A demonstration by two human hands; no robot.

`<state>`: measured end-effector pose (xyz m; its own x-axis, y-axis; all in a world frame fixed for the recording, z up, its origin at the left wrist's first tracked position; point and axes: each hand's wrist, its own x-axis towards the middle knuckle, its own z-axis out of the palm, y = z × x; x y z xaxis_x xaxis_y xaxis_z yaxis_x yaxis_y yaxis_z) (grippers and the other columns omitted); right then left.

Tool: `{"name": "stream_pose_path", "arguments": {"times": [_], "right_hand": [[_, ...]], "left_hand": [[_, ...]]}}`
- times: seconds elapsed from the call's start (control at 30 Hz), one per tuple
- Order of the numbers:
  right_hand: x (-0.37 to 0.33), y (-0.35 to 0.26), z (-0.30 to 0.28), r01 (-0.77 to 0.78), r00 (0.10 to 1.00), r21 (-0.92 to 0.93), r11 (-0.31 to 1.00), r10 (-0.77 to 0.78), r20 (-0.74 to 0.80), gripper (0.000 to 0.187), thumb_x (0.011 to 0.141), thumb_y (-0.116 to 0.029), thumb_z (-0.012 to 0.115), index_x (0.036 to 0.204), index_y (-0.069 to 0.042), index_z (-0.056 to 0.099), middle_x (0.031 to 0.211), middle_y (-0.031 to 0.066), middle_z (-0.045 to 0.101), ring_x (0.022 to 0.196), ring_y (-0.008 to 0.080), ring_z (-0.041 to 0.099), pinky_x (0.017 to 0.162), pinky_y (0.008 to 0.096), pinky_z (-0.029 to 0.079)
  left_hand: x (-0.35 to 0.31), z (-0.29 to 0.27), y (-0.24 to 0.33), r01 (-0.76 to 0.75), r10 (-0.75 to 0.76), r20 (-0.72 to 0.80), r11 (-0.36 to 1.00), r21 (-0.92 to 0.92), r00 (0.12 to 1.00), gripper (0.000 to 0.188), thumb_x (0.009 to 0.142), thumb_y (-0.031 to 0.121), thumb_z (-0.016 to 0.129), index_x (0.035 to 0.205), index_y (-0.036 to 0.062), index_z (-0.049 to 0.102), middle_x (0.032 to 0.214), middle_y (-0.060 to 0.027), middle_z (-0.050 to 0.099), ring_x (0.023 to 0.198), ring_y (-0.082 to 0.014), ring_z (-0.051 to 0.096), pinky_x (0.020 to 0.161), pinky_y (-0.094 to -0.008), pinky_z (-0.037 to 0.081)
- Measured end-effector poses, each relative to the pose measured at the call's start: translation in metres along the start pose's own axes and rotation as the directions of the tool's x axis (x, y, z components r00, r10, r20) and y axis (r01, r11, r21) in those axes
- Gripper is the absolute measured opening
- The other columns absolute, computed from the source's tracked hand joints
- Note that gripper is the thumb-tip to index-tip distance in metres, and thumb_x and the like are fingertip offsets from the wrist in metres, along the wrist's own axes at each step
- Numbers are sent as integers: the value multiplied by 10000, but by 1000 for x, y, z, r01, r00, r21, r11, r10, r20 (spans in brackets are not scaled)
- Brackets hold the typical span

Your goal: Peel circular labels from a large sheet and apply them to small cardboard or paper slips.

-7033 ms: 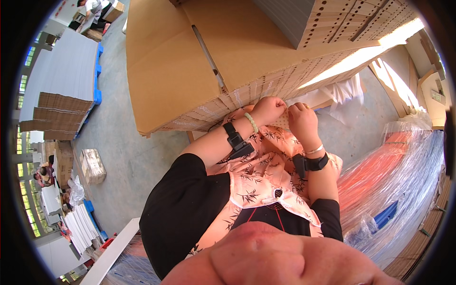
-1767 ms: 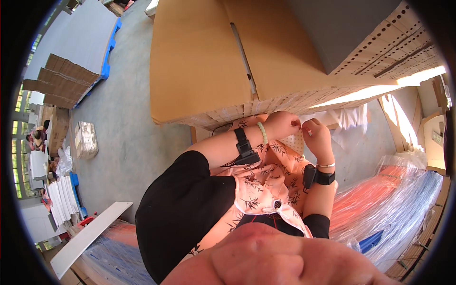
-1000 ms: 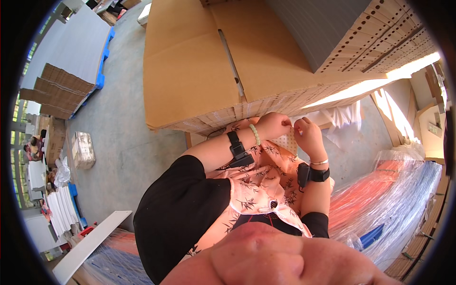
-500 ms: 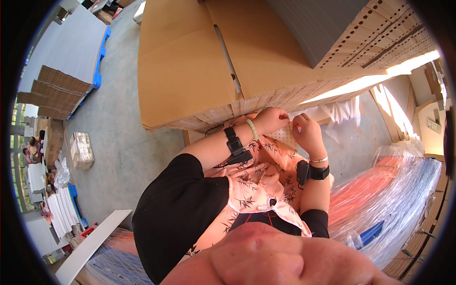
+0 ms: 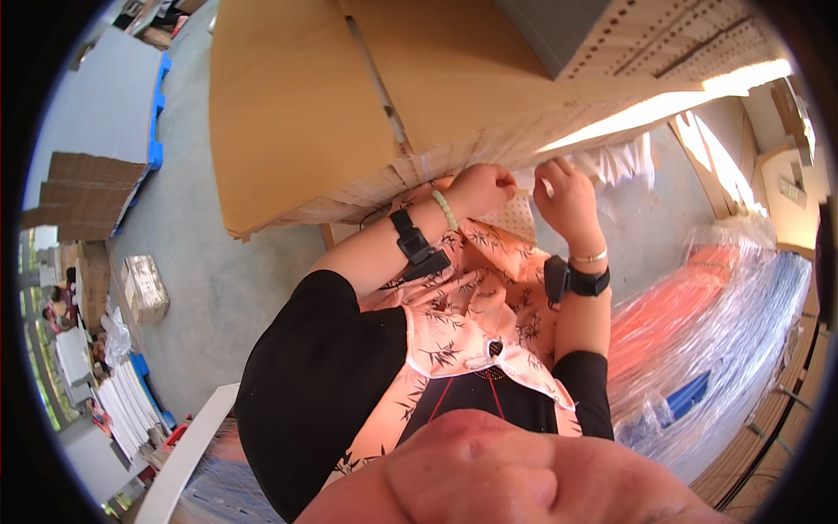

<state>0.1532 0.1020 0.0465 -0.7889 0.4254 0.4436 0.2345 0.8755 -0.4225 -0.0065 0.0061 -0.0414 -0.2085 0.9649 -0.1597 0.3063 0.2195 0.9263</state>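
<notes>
In front of my body, against the near edge of a stack of flat brown cardboard (image 5: 288,113), both hands are raised close together. My left hand (image 5: 483,189), with a pale bead bracelet at its wrist, has its fingers curled closed. My right hand (image 5: 566,196) is pinched, thumb and forefinger making a loop. What either holds, if anything, is too small to make out. Below and between them is a pale dotted piece (image 5: 513,220); cloth or card, I cannot tell. It lies over my pink apron (image 5: 476,279), which has dark leaf prints.
Grey perforated boards (image 5: 637,44) are stacked atop the cardboard. To the right lie wrapped red and blue bundles (image 5: 690,323). At left are a pallet of grey sheets (image 5: 96,105), a wrapped parcel (image 5: 145,288) on the floor, and a long white board (image 5: 192,454).
Both hands have risen slightly in view and sit a little farther apart. More of the dotted piece shows. The cardboard stack has shifted up and left in the picture.
</notes>
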Motion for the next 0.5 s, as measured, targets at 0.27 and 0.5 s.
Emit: {"name": "stream_pose_path", "arguments": {"times": [0.27, 0.5], "right_hand": [[56, -25, -34, 299, 880, -120, 947, -322, -349, 184, 705, -72, 699, 865, -131, 630, 794, 20, 572, 650, 225, 570, 530, 332, 469], [60, -28, -3, 398, 800, -165, 902, -430, -418, 231, 654, -87, 720, 857, -159, 638, 874, -22, 612, 662, 187, 583, 535, 300, 475]], "left_hand": [[-2, -4, 21, -27, 28, 32, 999, -43, 999, 197, 855, 218, 684, 927, 36, 708, 780, -54, 702, 715, -134, 647, 679, -282, 520], [11, 10, -19, -341, 346, -150, 938, 56, 926, 193, 835, 214, 703, 880, 27, 691, 749, -72, 690, 668, -174, 638, 651, -309, 512]]}}
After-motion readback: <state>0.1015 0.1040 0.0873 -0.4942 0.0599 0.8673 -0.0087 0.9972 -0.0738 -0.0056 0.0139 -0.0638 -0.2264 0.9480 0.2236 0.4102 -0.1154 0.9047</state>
